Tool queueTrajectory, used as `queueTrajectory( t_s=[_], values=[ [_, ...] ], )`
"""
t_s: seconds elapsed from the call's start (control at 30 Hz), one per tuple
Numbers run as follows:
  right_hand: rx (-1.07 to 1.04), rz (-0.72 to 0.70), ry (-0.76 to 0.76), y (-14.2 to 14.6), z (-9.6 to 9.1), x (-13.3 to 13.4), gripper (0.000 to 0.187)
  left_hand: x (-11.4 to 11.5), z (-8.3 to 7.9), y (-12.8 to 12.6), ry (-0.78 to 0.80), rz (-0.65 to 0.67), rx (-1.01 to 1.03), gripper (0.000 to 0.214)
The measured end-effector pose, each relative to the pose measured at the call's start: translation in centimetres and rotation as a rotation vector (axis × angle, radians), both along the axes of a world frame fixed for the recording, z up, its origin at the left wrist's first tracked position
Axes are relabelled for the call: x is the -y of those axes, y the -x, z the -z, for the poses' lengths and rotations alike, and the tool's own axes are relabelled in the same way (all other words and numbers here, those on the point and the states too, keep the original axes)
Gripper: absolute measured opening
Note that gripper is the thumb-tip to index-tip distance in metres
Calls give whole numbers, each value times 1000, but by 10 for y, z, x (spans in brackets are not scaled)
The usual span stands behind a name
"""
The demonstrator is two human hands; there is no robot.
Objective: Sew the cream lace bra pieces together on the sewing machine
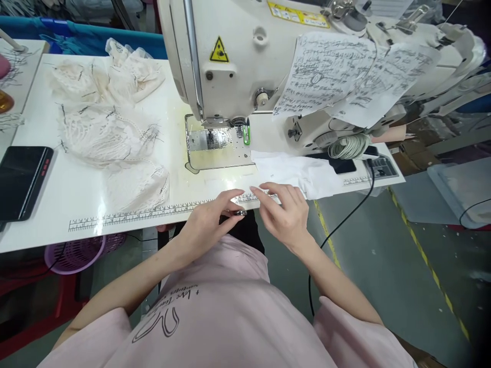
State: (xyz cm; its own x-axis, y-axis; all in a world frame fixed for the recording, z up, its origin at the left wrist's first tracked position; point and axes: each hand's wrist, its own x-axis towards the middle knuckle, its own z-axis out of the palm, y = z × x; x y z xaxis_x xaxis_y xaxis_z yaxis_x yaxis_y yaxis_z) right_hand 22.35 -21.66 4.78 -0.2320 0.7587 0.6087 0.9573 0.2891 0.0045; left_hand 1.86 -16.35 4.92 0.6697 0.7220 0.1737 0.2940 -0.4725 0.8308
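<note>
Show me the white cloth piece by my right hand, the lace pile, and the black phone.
white cloth piece (303,174), head view, middle of the fabric.
lace pile (109,135), head view, centre of the heap.
black phone (21,179), head view, screen.

glossy white table (115,204), lace cloth pieces (111,135)
</note>
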Motion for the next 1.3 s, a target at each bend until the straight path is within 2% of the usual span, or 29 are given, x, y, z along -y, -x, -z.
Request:
queueTrajectory(
  t_s=[0.13,0.3,0.47,0.57,0.67,0.73,0.83,1.03,1.3],
  values=[
    [-44,63,-16,-8,-1,-4,17,0,4,1,-194,-39,5,42],
    [-87,22,-34,-9,2,-6,13,0,11,5,-541,-62,-15,39],
    [-79,11,29,-4,4,-6,12,1,10,8,-715,-66,-24,40],
    [-232,-61,58,4,3,-4,6,1,8,10,-778,-81,-29,39],
    [-415,-198,107,15,1,0,8,3,6,12,-800,-82,-66,39],
    [-431,-244,129,20,-1,2,11,3,6,13,-796,-72,-107,40],
    [-311,-269,143,22,-5,3,12,4,5,15,-742,-55,-162,41],
    [-42,-301,205,17,-20,0,8,3,-2,17,-523,41,-270,37],
    [344,-344,75,21,-35,-2,16,-7,-22,7,-434,181,-488,36]
  ],
)
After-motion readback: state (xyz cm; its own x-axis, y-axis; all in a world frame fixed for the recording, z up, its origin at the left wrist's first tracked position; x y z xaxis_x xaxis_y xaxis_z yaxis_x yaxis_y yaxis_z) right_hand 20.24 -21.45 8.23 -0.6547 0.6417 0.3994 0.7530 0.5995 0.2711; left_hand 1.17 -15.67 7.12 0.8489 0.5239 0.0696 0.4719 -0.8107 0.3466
